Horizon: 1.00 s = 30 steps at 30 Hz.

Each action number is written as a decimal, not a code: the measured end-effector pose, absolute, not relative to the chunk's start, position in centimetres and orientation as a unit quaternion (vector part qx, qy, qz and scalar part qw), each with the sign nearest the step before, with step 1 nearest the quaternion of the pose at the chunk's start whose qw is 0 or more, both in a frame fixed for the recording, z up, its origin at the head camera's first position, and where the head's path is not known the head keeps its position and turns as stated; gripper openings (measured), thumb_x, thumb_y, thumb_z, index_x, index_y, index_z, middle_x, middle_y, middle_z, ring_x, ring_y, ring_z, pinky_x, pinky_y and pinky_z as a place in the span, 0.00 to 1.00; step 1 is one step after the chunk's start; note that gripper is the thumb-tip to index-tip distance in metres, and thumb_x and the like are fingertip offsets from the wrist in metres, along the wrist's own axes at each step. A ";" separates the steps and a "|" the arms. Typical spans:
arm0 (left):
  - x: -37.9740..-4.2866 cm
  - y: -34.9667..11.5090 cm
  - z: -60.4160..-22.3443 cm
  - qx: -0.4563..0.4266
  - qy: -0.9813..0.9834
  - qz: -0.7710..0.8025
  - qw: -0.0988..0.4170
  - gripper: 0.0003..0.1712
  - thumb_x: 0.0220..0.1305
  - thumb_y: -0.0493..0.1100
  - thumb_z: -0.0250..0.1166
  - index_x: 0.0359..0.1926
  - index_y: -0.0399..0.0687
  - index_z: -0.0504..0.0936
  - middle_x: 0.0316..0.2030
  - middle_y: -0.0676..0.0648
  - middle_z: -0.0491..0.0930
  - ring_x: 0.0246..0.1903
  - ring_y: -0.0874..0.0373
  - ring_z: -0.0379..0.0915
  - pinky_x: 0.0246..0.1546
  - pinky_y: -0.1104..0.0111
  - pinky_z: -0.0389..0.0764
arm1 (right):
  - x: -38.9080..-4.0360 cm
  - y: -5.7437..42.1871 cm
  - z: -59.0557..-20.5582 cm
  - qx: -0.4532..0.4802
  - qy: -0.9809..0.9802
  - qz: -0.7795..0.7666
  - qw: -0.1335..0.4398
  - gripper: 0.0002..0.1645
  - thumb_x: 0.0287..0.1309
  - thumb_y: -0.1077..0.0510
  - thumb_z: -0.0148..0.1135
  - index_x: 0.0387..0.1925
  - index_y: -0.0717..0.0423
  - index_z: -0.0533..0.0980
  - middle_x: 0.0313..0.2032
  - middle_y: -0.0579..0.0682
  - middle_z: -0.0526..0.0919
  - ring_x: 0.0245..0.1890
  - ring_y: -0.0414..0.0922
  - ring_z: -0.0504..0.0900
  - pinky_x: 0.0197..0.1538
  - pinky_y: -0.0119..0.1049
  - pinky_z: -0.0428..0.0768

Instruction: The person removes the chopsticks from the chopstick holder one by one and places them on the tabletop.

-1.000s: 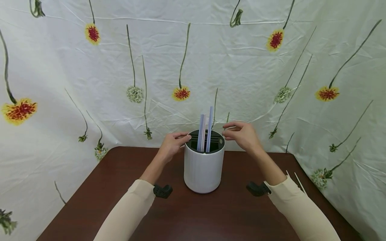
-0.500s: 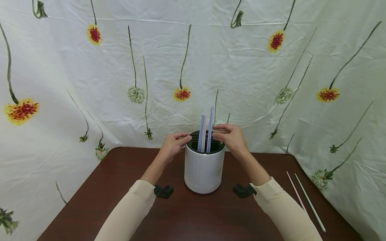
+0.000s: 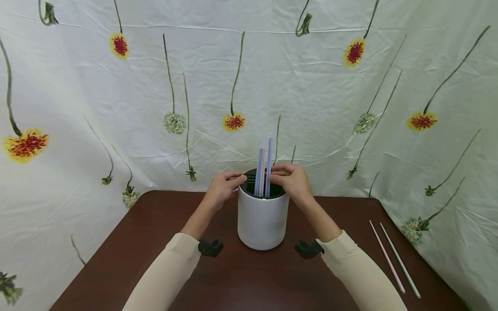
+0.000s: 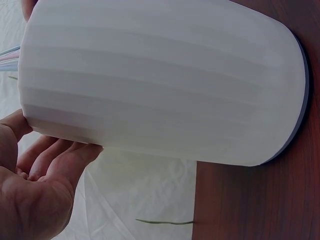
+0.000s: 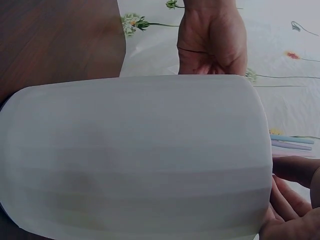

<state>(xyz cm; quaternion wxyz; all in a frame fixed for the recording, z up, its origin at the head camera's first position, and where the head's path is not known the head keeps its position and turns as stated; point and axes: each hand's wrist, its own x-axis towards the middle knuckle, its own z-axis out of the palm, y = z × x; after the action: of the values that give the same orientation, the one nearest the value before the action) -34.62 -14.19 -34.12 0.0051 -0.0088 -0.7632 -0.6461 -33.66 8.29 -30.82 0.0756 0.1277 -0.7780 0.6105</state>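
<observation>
A white ribbed utensil holder (image 3: 261, 224) with a black slotted top stands upright on the brown table. Several pastel blue, purple and pink chopsticks (image 3: 260, 170) rise from its opening. My left hand (image 3: 225, 185) grips the holder's left rim, thumb at the top edge; the left wrist view shows fingers against the ribbed wall (image 4: 150, 85). My right hand (image 3: 292, 185) reaches over the right rim and pinches the taller chopsticks (image 3: 269, 151) between thumb and fingers. In the right wrist view the holder wall hides part of this hand's fingers.
One pink chopstick (image 3: 387, 257) and one pale green chopstick (image 3: 400, 261) lie side by side near the right edge of the table (image 3: 249, 285). A white flowered cloth (image 3: 311, 86) hangs behind and along the sides.
My right hand has moved left from beside the holder to the chopsticks. The taller ones have shifted slightly left, towards the others. The left hand has stayed on the rim.
</observation>
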 end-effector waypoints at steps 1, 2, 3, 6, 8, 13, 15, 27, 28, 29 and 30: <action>-34.6 -14.2 -34.1 -0.008 -0.764 -0.645 0.005 0.24 0.71 0.48 0.66 0.64 0.46 0.80 0.64 0.41 0.78 0.63 0.48 0.76 0.64 0.48 0.76 | -33.7 8.2 -30.9 0.127 -0.786 0.600 0.081 0.16 0.58 0.62 0.72 0.49 0.62 0.84 0.46 0.60 0.89 0.46 0.49 0.89 0.56 0.45 0.85; -34.6 -14.2 -34.1 -0.007 -0.765 -0.644 0.005 0.24 0.71 0.48 0.66 0.64 0.46 0.80 0.64 0.41 0.78 0.63 0.48 0.76 0.63 0.48 0.76 | -33.7 8.2 -30.9 0.127 -0.790 0.594 0.085 0.16 0.58 0.62 0.72 0.48 0.61 0.84 0.46 0.60 0.89 0.47 0.50 0.89 0.57 0.45 0.84; -34.6 -14.3 -34.0 -0.006 -0.764 -0.645 0.004 0.24 0.71 0.48 0.66 0.64 0.46 0.80 0.63 0.41 0.78 0.63 0.48 0.76 0.63 0.48 0.76 | -33.7 8.0 -30.9 0.126 -0.793 0.589 0.090 0.16 0.58 0.62 0.72 0.48 0.61 0.84 0.45 0.60 0.89 0.48 0.51 0.89 0.58 0.46 0.84; -34.6 -14.4 -34.0 -0.008 -0.762 -0.647 0.002 0.24 0.71 0.48 0.66 0.64 0.45 0.80 0.63 0.41 0.78 0.64 0.47 0.75 0.63 0.49 0.76 | -33.7 7.7 -31.0 0.122 -0.801 0.577 0.105 0.14 0.58 0.62 0.72 0.47 0.60 0.85 0.44 0.59 0.90 0.48 0.52 0.89 0.59 0.48 0.83; -34.6 -14.4 -34.0 -0.009 -0.763 -0.646 0.003 0.24 0.71 0.48 0.66 0.64 0.45 0.80 0.63 0.41 0.78 0.64 0.47 0.75 0.63 0.50 0.77 | -33.7 7.5 -31.1 0.119 -0.803 0.573 0.114 0.13 0.58 0.63 0.72 0.46 0.60 0.85 0.43 0.59 0.90 0.48 0.52 0.89 0.58 0.49 0.83; -34.5 -14.4 -34.0 -0.012 -0.764 -0.645 0.005 0.24 0.70 0.48 0.67 0.63 0.45 0.81 0.63 0.41 0.79 0.63 0.47 0.76 0.62 0.50 0.78 | -33.6 7.3 -31.3 0.107 -0.794 0.585 0.127 0.11 0.57 0.64 0.72 0.44 0.59 0.85 0.41 0.58 0.90 0.44 0.49 0.89 0.53 0.45 0.86; -34.5 -14.4 -34.1 -0.014 -0.762 -0.648 0.003 0.24 0.70 0.48 0.67 0.63 0.45 0.81 0.63 0.41 0.79 0.63 0.47 0.76 0.62 0.50 0.78 | -33.5 7.3 -31.1 0.106 -0.784 0.598 0.129 0.11 0.57 0.64 0.71 0.44 0.60 0.85 0.41 0.59 0.90 0.41 0.49 0.90 0.51 0.43 0.86; -34.5 -14.4 -34.1 -0.021 -0.757 -0.653 0.005 0.24 0.70 0.48 0.67 0.63 0.44 0.81 0.63 0.39 0.78 0.63 0.46 0.76 0.62 0.51 0.78 | -32.4 9.2 -26.2 0.153 -0.694 0.678 0.187 0.16 0.58 0.72 0.69 0.48 0.73 0.80 0.37 0.62 0.88 0.33 0.46 0.90 0.42 0.38 0.89; -34.5 -14.4 -34.1 -0.021 -0.757 -0.653 0.005 0.24 0.70 0.48 0.67 0.63 0.44 0.81 0.63 0.39 0.79 0.63 0.47 0.76 0.62 0.51 0.78 | -32.3 9.4 -25.6 0.159 -0.686 0.685 0.190 0.16 0.58 0.72 0.68 0.49 0.74 0.79 0.36 0.60 0.87 0.33 0.45 0.90 0.42 0.37 0.89; -34.5 -14.4 -34.1 -0.021 -0.757 -0.653 0.006 0.24 0.70 0.48 0.67 0.63 0.44 0.81 0.62 0.39 0.79 0.63 0.47 0.76 0.62 0.51 0.78 | -32.1 9.7 -25.0 0.162 -0.681 0.687 0.193 0.17 0.58 0.72 0.68 0.49 0.75 0.79 0.36 0.58 0.87 0.32 0.43 0.89 0.42 0.37 0.89; -34.5 -14.4 -34.1 -0.021 -0.757 -0.654 0.006 0.24 0.71 0.48 0.67 0.63 0.44 0.81 0.62 0.39 0.79 0.63 0.47 0.76 0.62 0.51 0.78 | -32.0 10.0 -24.4 0.166 -0.676 0.690 0.197 0.17 0.58 0.72 0.68 0.50 0.75 0.79 0.34 0.55 0.87 0.32 0.43 0.89 0.42 0.37 0.89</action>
<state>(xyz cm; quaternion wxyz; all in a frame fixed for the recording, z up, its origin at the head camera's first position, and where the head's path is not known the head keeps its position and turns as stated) -34.49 -14.41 -34.14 0.0058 -0.0211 -0.7566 -0.6535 -32.01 10.05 -24.43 0.1971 0.1655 -0.6762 0.6903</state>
